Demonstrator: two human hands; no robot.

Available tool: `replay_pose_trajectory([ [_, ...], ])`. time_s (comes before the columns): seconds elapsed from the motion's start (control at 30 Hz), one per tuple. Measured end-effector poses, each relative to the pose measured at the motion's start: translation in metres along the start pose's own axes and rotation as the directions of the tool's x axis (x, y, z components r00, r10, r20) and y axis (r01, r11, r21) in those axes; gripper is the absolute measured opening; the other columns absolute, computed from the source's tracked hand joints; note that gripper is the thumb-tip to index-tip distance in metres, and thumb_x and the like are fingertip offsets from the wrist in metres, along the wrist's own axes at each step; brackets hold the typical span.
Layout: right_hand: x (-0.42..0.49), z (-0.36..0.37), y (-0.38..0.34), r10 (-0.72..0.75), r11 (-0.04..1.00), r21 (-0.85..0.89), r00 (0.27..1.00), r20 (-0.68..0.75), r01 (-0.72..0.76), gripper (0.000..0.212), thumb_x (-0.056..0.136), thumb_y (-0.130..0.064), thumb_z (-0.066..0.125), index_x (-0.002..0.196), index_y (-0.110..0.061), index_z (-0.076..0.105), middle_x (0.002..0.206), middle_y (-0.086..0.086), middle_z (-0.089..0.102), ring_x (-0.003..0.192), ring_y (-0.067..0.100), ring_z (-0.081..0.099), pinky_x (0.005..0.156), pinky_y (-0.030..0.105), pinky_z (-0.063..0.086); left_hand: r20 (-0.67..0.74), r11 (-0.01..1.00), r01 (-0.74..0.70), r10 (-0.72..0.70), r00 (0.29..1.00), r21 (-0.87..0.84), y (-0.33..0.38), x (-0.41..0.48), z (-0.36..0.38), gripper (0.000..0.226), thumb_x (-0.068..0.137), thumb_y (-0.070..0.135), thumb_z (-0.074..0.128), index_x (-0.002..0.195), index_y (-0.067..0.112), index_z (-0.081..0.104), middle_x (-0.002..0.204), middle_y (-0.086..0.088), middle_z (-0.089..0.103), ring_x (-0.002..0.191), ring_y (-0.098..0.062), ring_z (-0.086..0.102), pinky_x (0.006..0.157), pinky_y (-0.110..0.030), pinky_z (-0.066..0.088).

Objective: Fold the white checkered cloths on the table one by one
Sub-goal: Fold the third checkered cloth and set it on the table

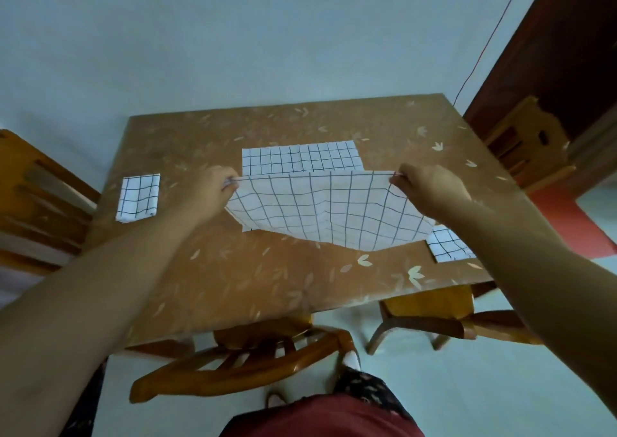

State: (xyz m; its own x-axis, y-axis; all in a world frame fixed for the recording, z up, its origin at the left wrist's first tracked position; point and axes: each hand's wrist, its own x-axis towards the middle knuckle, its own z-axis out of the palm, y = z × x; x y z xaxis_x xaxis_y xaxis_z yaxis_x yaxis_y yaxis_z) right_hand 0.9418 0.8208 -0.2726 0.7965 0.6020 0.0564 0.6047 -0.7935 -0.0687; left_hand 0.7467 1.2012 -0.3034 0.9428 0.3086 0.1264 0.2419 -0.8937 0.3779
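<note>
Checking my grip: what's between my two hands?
In the head view, the lifted checkered cloth stretches between the left hand and right hand, each pinching a corner.

matt cloth (329,209), glossy tbl (233,279), wood chair (253,366)

My left forearm (110,269) and right forearm (534,253) reach forward, bare, angling in toward each other. My left hand (213,188) is curled, knuckles up, fingertips and thumb pinching one top corner of the white checkered cloth (329,211). My right hand (430,186) mirrors it, pinching the opposite corner. Both hands are level and well apart.
</note>
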Motion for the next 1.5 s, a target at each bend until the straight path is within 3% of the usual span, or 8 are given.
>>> replay_pose_trajectory([
  [0.23, 0.000, -0.032, 0.032, -0.010, 0.994, 0.108, 0.999, -0.032, 0.014, 0.048, 0.101, -0.057, 0.046, 0.076, -0.017, 0.052, 0.064, 0.005, 0.056, 0.058, 0.024, 0.056, 0.051, 0.034, 0.042, -0.105, 0.985, 0.072, -0.089, 0.990, -0.157, 0.036, 0.007, -0.030, 0.010, 0.098, 0.018, 0.064, 0.104, 0.011, 0.070, 0.100, -0.002, 0.066, 0.088, -0.014, 0.059, 0.068, -0.018, 0.040],
  [0.77, 0.037, -0.026, 0.073, -0.070, 0.954, 0.300, 0.987, 0.142, 0.024, 0.042, 0.103, -0.040, 0.054, 0.075, -0.009, 0.056, 0.069, 0.008, 0.057, 0.067, 0.026, 0.055, 0.054, 0.031, 0.036, -0.136, 0.921, 0.338, -0.366, 0.921, -0.194, 0.109, -0.005, -0.007, 0.012, 0.094, 0.031, 0.067, 0.082, 0.032, 0.064, 0.086, 0.007, 0.068, 0.081, -0.016, 0.065, 0.077, -0.042, 0.058],
  [0.93, 0.042, -0.022, 0.048, -0.139, 0.918, 0.394, 0.969, 0.205, 0.048, 0.044, 0.106, -0.037, 0.049, 0.076, -0.006, 0.056, 0.070, 0.006, 0.053, 0.068, 0.023, 0.051, 0.056, 0.031, 0.034, -0.143, 0.900, 0.367, -0.406, 0.903, -0.233, 0.153, -0.014, 0.008, 0.011, 0.099, 0.022, 0.063, 0.095, 0.015, 0.071, 0.090, -0.003, 0.070, 0.070, -0.006, 0.056, 0.053, -0.019, 0.038],
  [1.03, 0.040, -0.021, 0.031, -0.168, 0.868, 0.494, 0.965, 0.201, 0.048, 0.042, 0.106, -0.032, 0.051, 0.071, -0.008, 0.049, 0.064, 0.004, 0.044, 0.061, 0.021, 0.042, 0.051, 0.031, 0.028, -0.115, 0.878, 0.370, -0.420, 0.900, -0.304, 0.180, -0.014, 0.020, 0.016, 0.101, 0.018, 0.059, 0.097, 0.008, 0.070, 0.090, -0.010, 0.068, 0.068, -0.013, 0.057, 0.053, -0.013, 0.043],
  [1.2, 0.035, -0.021, 0.010, -0.161, 0.728, 0.683, 0.952, 0.262, -0.065, 0.037, 0.101, -0.015, 0.056, 0.066, -0.008, 0.048, 0.062, 0.007, 0.042, 0.055, 0.020, 0.039, 0.048, 0.026, 0.031, -0.065, 0.825, 0.357, -0.426, 0.903, -0.438, 0.216, -0.004, 0.031, 0.014, 0.100, 0.011, 0.058, 0.101, 0.015, 0.071, 0.086, -0.005, 0.067, 0.074, -0.026, 0.064, 0.060, -0.030, 0.049],
  [1.27, 0.034, -0.024, 0.002, -0.137, 0.624, 0.769, 0.950, 0.280, -0.137, 0.008, 0.097, -0.007, 0.059, 0.089, -0.008, 0.059, 0.071, 0.010, 0.056, 0.059, 0.023, 0.052, 0.051, 0.030, 0.042, -0.043, 0.820, 0.350, -0.413, 0.910, -0.453, 0.230, 0.001, 0.034, 0.015, 0.100, 0.009, 0.058, 0.106, 0.014, 0.071, 0.087, -0.007, 0.068, 0.073, -0.025, 0.064, 0.057, -0.027, 0.048],
  [1.37, 0.031, -0.030, -0.005, -0.121, 0.487, 0.856, 0.958, 0.261, -0.171, 0.033, 0.093, 0.000, 0.057, 0.119, -0.019, 0.048, 0.086, 0.012, 0.064, 0.067, 0.024, 0.060, 0.055, 0.033, 0.052, -0.025, 0.798, 0.344, -0.409, 0.912, -0.494, 0.248, 0.006, 0.038, 0.016, 0.099, 0.005, 0.058, 0.102, 0.017, 0.069, 0.080, 0.000, 0.064, 0.072, -0.024, 0.065, 0.052, -0.023, 0.043],
  [1.5, 0.032, -0.036, -0.008, -0.113, 0.438, 0.879, 0.958, 0.264, -0.191, 0.018, 0.096, -0.003, 0.052, 0.095, -0.016, 0.063, 0.080, 0.007, 0.063, 0.062, 0.020, 0.057, 0.052, 0.028, 0.051, -0.034, 0.781, 0.341, -0.419, 0.907, -0.524, 0.261, 0.011, 0.040, 0.022, 0.100, 0.008, 0.059, 0.118, 0.016, 0.069, 0.089, 0.009, 0.064, 0.082, -0.023, 0.069, 0.053, -0.020, 0.041],
])
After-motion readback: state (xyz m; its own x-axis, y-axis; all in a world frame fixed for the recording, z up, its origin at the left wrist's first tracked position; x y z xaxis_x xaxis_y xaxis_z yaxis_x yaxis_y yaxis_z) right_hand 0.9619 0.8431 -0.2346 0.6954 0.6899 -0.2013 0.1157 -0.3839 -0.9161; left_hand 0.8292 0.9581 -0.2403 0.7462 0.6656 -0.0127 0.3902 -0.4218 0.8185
